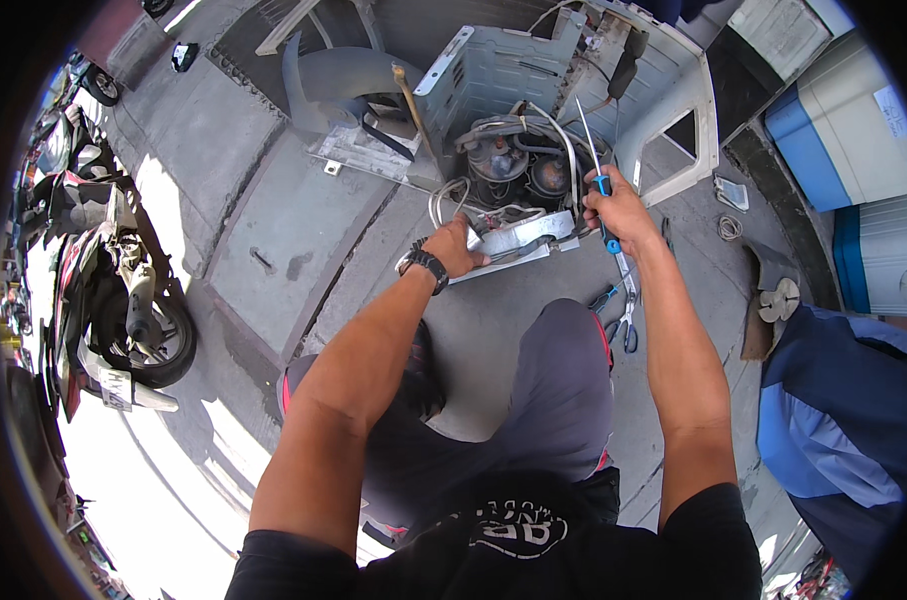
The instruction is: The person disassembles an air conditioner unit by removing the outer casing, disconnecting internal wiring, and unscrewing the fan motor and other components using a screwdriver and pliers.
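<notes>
My right hand (621, 212) is closed around a blue-and-black handled screwdriver (601, 186). Its long thin shaft points up and away past the right side of the opened outdoor air-conditioner unit (493, 60). At the near edge of that unit, my left hand (455, 248) grips the left end of a silver metal bracket (521, 236). A black watch sits on the left wrist. Behind the bracket stand a dark, rusty compressor (497, 160) and a second round dark part (549, 177), with pale tubes and wires around them.
Scissors (628, 325) and another blue-handled tool (603, 298) lie by my right knee. A wire coil (729, 228) and fan-like part (779, 300) are farther right. Blue-and-white bins (843, 130) line the right side; a parked motorcycle (133, 290) stands left. A curved grey shroud (348, 75) rests behind.
</notes>
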`<state>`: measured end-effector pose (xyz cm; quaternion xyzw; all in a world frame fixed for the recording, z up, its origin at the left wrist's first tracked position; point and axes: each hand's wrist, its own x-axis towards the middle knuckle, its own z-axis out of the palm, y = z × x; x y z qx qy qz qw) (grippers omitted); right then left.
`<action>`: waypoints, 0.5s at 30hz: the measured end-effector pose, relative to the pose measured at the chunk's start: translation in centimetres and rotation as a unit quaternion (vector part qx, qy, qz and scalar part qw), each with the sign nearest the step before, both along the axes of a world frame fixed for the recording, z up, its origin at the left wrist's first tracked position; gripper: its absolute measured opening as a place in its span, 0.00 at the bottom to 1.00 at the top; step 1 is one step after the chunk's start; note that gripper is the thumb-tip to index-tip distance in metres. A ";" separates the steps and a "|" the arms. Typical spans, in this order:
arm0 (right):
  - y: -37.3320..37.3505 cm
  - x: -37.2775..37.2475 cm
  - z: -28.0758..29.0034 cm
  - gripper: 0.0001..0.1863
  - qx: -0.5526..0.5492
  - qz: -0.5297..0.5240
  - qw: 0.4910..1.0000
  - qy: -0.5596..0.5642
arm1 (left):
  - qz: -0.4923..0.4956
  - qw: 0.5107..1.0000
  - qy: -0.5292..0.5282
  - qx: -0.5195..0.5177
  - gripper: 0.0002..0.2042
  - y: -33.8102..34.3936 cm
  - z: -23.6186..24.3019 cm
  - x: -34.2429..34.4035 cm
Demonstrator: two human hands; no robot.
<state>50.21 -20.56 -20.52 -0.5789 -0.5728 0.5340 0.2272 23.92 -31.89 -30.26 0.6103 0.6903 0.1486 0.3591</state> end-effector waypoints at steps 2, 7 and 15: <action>-0.5 -0.8 1.0 0.18 -0.016 0.033 0.999 -0.012 | -0.006 1.000 0.019 0.006 0.48 -0.7 0.3 1.2; -0.5 -2.1 1.9 0.17 0.002 0.046 0.999 0.021 | -0.044 0.991 0.123 0.022 0.53 -0.9 1.3 3.7; -1.7 1.8 1.1 0.16 0.054 0.076 0.994 -0.050 | -0.085 0.972 0.216 0.047 0.47 0.3 -0.1 3.9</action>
